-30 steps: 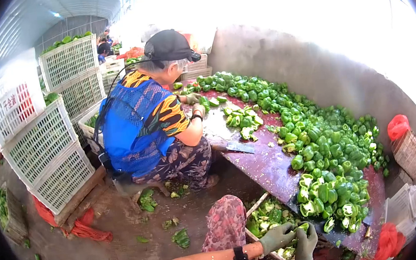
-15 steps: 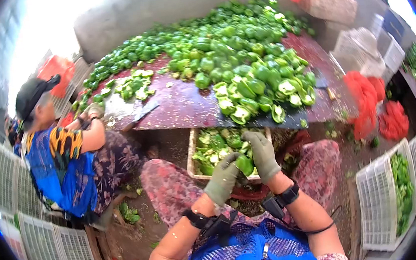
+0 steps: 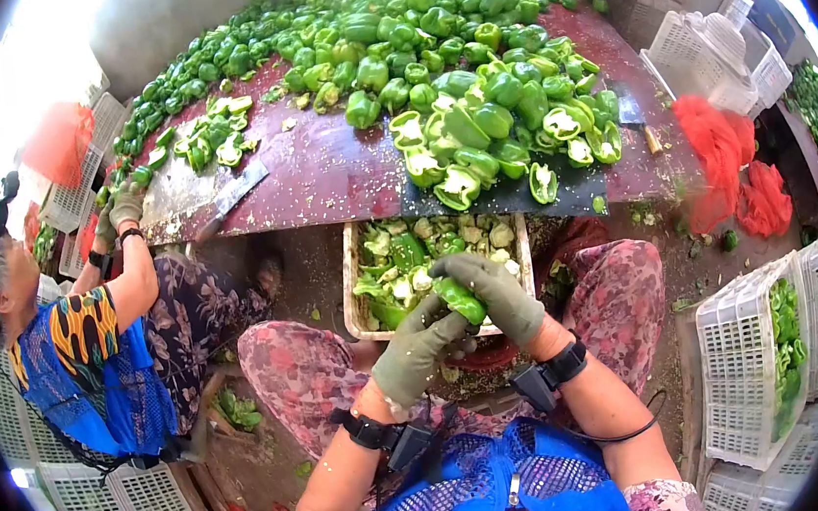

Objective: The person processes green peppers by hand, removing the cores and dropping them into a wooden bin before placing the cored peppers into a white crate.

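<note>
A green bell pepper [image 3: 461,302], or a piece of one, is gripped between my two gloved hands over the front of a shallow crate [image 3: 356,300]. My left hand [image 3: 416,349] closes on its lower side, and my right hand [image 3: 497,294] curls over its top and right. Fingers hide part of the pepper. In the crate lie cut green peppers and pale cores [image 3: 498,237]. Just beyond, halved peppers [image 3: 477,141] are heaped on a dark mat [image 3: 575,190] at the table's front edge.
Whole peppers [image 3: 369,47] cover the back of the reddish table [image 3: 323,180]. A knife [image 3: 238,193] lies left of centre, and a blade with a wooden handle [image 3: 652,138] at right. A co-worker [image 3: 92,335] sits at left. Plastic crates [image 3: 750,370] and red netting [image 3: 711,167] stand right.
My view has shifted, so the crate and table sit higher. Both hands still grip a green pepper, now turned more lengthwise. The co-worker's hands have moved left across the table edge.
</note>
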### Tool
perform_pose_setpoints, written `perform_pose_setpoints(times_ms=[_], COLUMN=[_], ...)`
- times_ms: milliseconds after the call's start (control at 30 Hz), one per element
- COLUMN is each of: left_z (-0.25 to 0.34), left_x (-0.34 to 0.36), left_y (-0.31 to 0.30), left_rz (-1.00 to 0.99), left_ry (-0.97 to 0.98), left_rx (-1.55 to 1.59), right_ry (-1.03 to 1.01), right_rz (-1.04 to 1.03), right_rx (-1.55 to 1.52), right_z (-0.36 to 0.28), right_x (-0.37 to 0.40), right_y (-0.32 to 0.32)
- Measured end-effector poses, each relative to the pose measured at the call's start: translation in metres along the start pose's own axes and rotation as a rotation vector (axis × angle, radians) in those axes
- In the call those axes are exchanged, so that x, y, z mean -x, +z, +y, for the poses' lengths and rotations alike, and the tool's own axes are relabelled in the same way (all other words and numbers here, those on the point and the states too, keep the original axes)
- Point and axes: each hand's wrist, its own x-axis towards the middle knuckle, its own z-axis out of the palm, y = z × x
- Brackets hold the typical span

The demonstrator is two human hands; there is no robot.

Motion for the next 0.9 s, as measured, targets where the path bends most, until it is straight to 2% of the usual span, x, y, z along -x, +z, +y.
perform_pose_setpoints(times_ms=[100,200,233,333,367,567,633,733,767,867,900], left_z=[-0.004,-0.01,-0.009,-0.023,-0.021,-0.032,-0.026,-0.022,-0.02,-0.018,-0.018], left_x=[-0.001,-0.003,-0.002,-0.005,-0.004,-0.002,0.002,0.003,0.005,0.006,0.005], left_y=[-0.006,-0.015,-0.011,-0.003,0.004,0.014,0.023,0.023,0.023,0.017,0.014], left_rz=[0.013,-0.011,-0.007,0.048,0.067,0.166,0.21,0.195,0.177,0.146,0.131], left_ry=[-0.059,-0.017,-0.051,0.0,0.02,0.108,0.165,0.203,0.209,0.172,0.163], left_rx=[0.016,-0.092,-0.154,-0.122,-0.118,-0.009,-0.092,-0.139,-0.166,-0.176,-0.166], right_ry=[0.052,0.046,-0.071,0.014,-0.033,-0.169,-0.142,-0.083,-0.227,-0.195,-0.094], right_rz=[-0.214,-0.233,-0.17,0.066,0.167,0.45,0.528,0.374,0.362,0.244,0.251], right_rx=[0.096,0.174,0.237,0.106,0.117,-0.065,-0.123,-0.278,-0.085,0.057,0.011], right_z=[-0.013,-0.012,-0.011,-0.003,0.006,0.015,0.018,0.021,0.023,0.019,0.016], right_x=[0.009,0.015,0.017,0.023,0.022,0.023,0.019,0.014,0.013,0.009,0.009], right_y=[-0.011,-0.013,-0.008,0.003,0.003,0.013,0.015,0.013,0.011,0.007,0.009])
